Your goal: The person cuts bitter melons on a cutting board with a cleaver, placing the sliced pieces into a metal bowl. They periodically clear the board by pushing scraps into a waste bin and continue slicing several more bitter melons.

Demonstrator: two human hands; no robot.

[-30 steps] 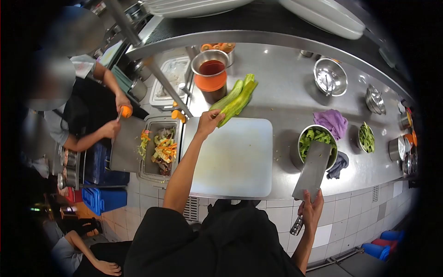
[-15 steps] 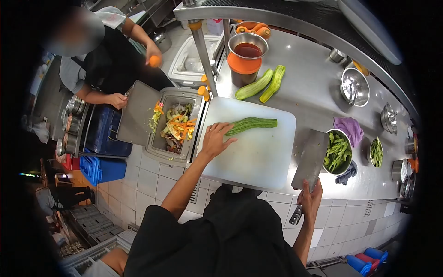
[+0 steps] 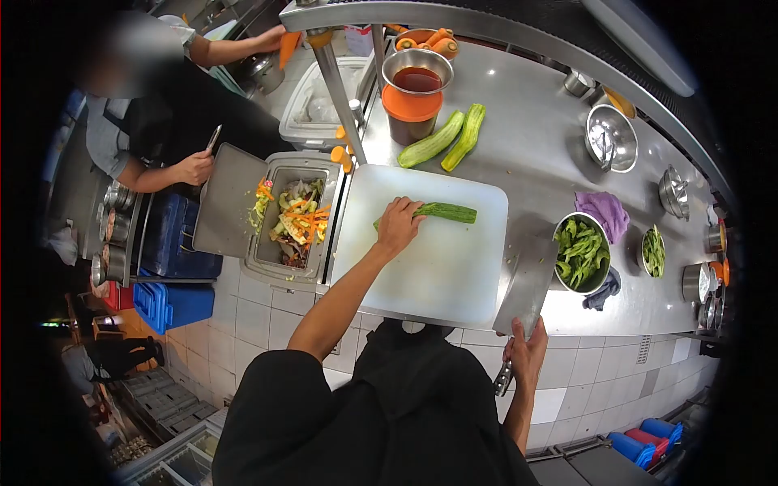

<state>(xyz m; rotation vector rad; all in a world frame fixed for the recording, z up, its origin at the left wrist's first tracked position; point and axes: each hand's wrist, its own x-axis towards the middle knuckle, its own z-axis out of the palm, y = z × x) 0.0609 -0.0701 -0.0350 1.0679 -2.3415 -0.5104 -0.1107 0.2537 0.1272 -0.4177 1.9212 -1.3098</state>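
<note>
A long green zucchini piece (image 3: 450,212) lies across the upper part of the white cutting board (image 3: 421,283). My left hand (image 3: 398,227) is closed over its left part, fingers hooked across the top; a short end shows on the hand's other side. To the right of the board, my right hand (image 3: 527,354) grips the handle of a cleaver (image 3: 525,279). The wide blade points away from me, flat side up, beside the green bowl. Two paler zucchinis (image 3: 442,139) rest on the steel counter behind the board.
On the counter are a bowl of cut greens (image 3: 582,253), a purple cloth (image 3: 604,215), a steel bowl (image 3: 612,139) and an orange-topped container (image 3: 412,105). A scrap bin (image 3: 328,186) adjoins the board's left side. Beyond it a co-worker (image 3: 194,168) holds a peeler and a carrot.
My left hand has slid right along the zucchini and its fingers have closed round it. The co-worker's carrot hand has moved up and away from the bin. The cleaver stays in my right hand.
</note>
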